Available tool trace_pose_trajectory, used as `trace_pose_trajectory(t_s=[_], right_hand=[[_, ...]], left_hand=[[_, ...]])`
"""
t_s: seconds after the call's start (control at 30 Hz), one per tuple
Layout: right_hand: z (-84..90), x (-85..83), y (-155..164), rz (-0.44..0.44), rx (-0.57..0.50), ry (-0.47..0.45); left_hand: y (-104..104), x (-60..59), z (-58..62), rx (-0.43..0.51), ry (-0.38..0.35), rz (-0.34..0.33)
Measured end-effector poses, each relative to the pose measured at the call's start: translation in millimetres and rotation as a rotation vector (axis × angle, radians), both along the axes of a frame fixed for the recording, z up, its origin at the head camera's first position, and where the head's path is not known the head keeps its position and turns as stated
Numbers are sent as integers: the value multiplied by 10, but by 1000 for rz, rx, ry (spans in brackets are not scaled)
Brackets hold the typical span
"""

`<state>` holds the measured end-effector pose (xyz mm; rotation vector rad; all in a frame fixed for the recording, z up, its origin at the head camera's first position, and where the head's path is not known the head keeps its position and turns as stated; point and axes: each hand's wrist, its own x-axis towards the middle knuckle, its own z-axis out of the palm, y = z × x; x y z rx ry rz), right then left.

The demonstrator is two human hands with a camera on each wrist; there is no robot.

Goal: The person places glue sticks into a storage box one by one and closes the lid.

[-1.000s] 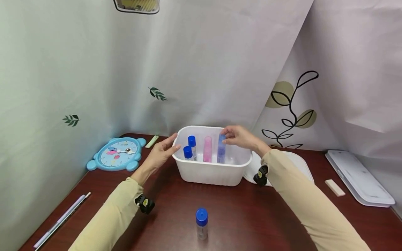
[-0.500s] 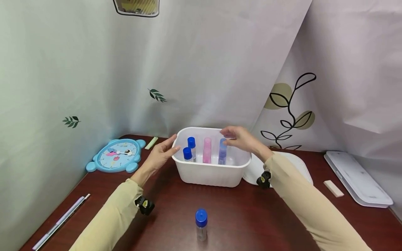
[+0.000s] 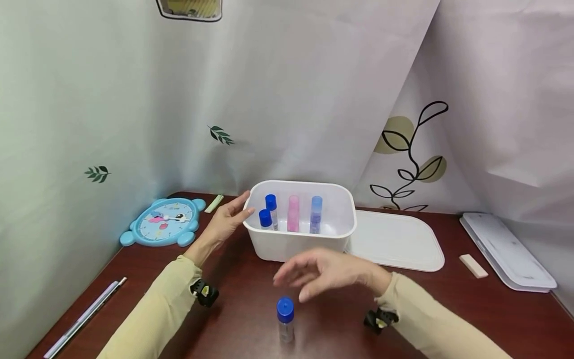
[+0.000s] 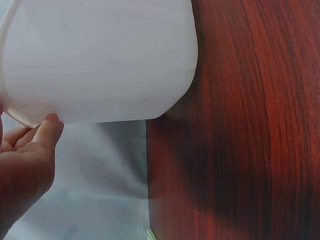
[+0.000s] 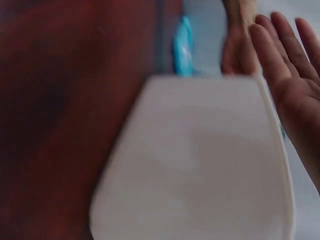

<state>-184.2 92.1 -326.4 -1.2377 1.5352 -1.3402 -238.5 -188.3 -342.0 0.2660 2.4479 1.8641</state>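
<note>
withdrawn from the white tub (image 3: 299,245), where it was at the light-blue tube (image 3: 316,214) a second ago, the right hand (image 3: 325,272) now hovers with fingers spread and empty just above and behind a lone blue-capped vial (image 3: 285,319). that vial stands upright on the dark wooden table (image 3: 448,309), its long axis vertical, in front of the tub and much nearer the right hand than the left. the left hand (image 3: 228,219) rests as before, fingers straight, against the tub's left rim. four tubes stand inside the tub.
</note>
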Motion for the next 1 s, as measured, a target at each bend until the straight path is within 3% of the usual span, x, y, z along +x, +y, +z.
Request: trace_pose_trajectory(t_s=[0.13,0.33,0.47,0.6,0.8,0.9,1.0], right_hand=[[-120,90,-117,109,62,-63],[-200,104,-161,134,36,-67],[-161,49,-126,113,2,-14],[61,-105,8,-10,-94,55],[575,-507,321,-289,-262,104],[682,-681,428,-437,-279,60],[663,-816,468,-544,-263,21]], left_hand=[[9,0,-2,2,4,-5],[10,6,7,1,12,-1],[-2,2,-6,2,8,-2],[-3,2,-10,-1,4,-2],[1,6,4,3,17,1],[2,3,0,2,15,-2],[5,0,-4,-1,13,-2]])
